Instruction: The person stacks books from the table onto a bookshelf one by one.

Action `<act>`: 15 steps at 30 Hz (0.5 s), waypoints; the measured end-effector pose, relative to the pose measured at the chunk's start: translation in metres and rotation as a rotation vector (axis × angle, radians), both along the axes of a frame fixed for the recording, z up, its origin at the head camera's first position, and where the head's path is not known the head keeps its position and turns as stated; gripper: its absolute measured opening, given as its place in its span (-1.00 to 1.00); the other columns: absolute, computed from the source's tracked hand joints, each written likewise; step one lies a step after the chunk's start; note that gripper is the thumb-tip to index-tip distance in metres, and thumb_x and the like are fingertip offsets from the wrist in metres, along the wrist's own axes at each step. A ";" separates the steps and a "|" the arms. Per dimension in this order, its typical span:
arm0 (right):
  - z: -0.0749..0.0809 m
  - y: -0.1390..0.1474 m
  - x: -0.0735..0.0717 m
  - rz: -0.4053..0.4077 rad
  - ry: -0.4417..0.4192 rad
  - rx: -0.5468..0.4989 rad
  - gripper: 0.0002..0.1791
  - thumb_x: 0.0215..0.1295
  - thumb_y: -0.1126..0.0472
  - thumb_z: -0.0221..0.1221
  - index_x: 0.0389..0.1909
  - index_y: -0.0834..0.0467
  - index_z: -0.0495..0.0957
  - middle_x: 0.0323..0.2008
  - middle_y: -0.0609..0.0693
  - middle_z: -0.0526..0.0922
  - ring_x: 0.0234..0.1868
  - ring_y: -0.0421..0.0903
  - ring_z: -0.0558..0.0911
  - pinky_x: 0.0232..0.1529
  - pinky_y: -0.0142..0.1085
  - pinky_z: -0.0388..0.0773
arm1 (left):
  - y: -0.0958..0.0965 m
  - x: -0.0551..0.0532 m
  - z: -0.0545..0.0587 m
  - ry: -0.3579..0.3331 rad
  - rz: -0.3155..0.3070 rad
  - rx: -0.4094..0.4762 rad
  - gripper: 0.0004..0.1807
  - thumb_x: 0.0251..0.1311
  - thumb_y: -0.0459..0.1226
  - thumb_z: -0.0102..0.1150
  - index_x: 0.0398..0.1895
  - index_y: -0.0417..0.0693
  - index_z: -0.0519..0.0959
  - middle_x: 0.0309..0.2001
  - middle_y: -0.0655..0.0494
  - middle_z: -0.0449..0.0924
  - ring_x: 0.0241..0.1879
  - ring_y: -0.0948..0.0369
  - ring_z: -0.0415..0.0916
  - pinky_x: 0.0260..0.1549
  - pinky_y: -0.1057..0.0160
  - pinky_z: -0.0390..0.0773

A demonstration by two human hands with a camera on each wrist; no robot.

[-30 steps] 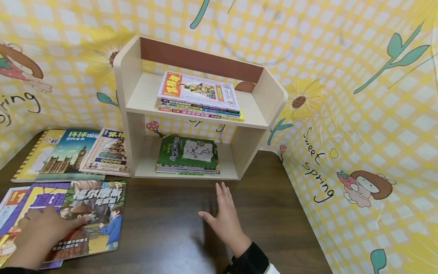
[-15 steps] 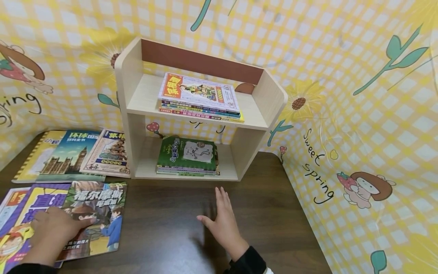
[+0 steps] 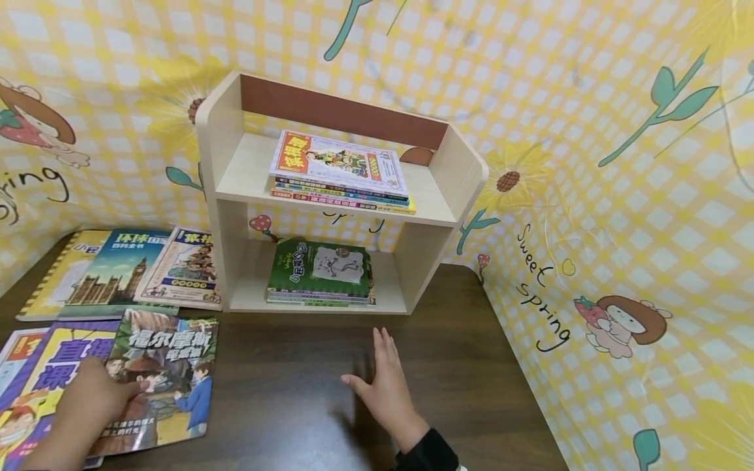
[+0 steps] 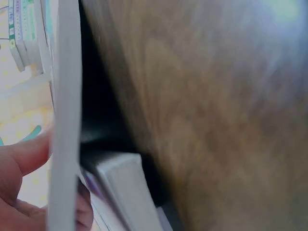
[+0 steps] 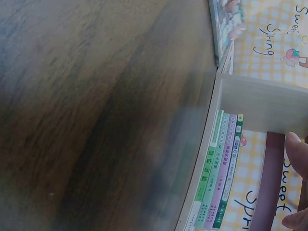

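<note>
An illustrated book (image 3: pixel 167 383) pinched in the left hand (image 3: pixel 88 402)

The dark tabletop (image 3: pixel 283 373) carries a two-tier shelf (image 3: pixel 427 258) bearing an upper book stack (image 3: pixel 341 163) and a lower green-topped stack (image 3: pixel 321 269). Front left, the illustrated book overlaps a purple-and-yellow book (image 3: pixel 50 376). The right hand (image 3: pixel 385 392), fingers straight, thumb spread, hovers over the tabletop.

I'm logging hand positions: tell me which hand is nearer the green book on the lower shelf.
Right. The right hand is in front of the green book; the left hand is farther away, leftward, gripping another book.
</note>
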State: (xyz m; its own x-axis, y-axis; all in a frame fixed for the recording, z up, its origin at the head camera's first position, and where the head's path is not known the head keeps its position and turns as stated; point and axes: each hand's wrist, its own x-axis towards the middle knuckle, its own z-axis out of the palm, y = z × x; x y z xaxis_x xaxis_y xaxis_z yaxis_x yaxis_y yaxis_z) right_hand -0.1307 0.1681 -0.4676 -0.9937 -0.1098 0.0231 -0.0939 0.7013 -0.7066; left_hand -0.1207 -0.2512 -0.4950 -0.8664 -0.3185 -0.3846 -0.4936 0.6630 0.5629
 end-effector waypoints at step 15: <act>-0.009 -0.015 -0.003 -0.034 -0.052 -0.116 0.01 0.18 -0.02 0.33 0.53 0.08 -0.04 0.51 0.14 -0.04 0.46 0.17 0.09 0.32 0.16 0.20 | 0.016 0.015 0.003 0.302 -0.132 0.079 -0.30 0.43 -0.21 -0.05 0.25 -0.63 -0.10 -0.24 -0.54 0.34 -0.51 0.02 0.32 -0.62 0.16 0.27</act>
